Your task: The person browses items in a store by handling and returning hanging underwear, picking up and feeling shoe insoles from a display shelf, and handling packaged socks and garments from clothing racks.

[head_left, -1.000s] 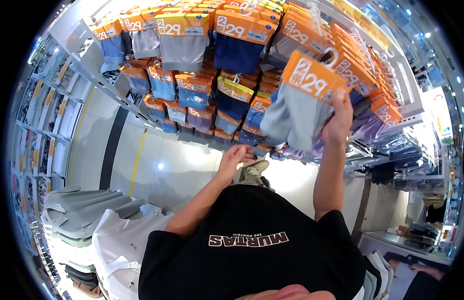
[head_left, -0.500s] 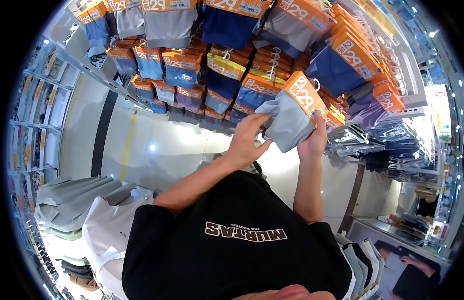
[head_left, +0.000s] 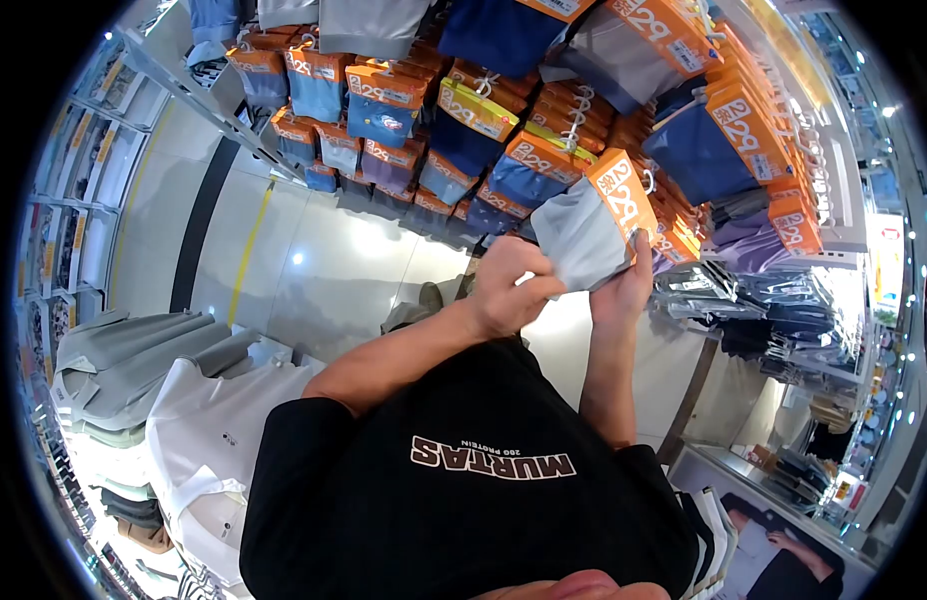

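Observation:
A pack of folded grey underwear [head_left: 587, 234] on an orange card [head_left: 621, 196] marked 29 is held up in front of my chest. My right hand [head_left: 624, 287] grips its lower right side, the thumb lying on the card. At the lower left edge of the cloth, my left hand [head_left: 516, 287] is closed, pinching the fabric between thumb and curled fingers. Part of the right fingers is hidden behind the pack. The grey cloth looks stretched fairly flat.
Rows of orange-carded packs [head_left: 386, 95] hang on hooks ahead. Purple and navy packs [head_left: 699, 150] hang at the right, above plastic-wrapped garments [head_left: 704, 290]. White and grey shirts [head_left: 199, 420] hang at lower left. A tiled floor [head_left: 324, 260] lies below.
My left hand has gone from spread fingers beside the cloth to a closed pinch on its edge. The bunched fabric now lies flatter. The view has shifted slightly.

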{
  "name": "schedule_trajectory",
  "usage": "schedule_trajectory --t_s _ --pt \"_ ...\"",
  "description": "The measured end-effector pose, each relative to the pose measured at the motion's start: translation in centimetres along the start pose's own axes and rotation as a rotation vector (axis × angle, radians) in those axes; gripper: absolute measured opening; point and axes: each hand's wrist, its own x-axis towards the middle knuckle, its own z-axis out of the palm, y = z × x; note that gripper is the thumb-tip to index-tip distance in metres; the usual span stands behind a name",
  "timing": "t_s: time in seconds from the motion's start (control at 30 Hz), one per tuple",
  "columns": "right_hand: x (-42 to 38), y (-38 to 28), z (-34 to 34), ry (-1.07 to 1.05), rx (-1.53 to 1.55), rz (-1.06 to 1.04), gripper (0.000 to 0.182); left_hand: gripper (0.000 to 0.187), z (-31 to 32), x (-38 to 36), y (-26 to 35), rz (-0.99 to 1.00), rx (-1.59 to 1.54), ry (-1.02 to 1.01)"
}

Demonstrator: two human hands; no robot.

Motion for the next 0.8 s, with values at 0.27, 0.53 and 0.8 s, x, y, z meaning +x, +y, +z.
schedule_trajectory --t_s 0.27,0.53,0.8 --pt "-0.2 1.0 -0.7 -0.057 -0.007 0.066 0.047 0.035 0.3 -1.1 -2.3 -0.634 -0.052 -0.072" --pt "-0.9 0.2 -0.7 0.032 -0.061 -0.096 0.042 0.016 -1.6 -4.4 -4.5 -0.475 0.189 0.104" --pt "-1.5 -0.5 -0.3 -0.044 -0.274 -0.236 0.040 0.039 -1.5 -4.1 -4.1 -0.738 -0.043 -0.100"
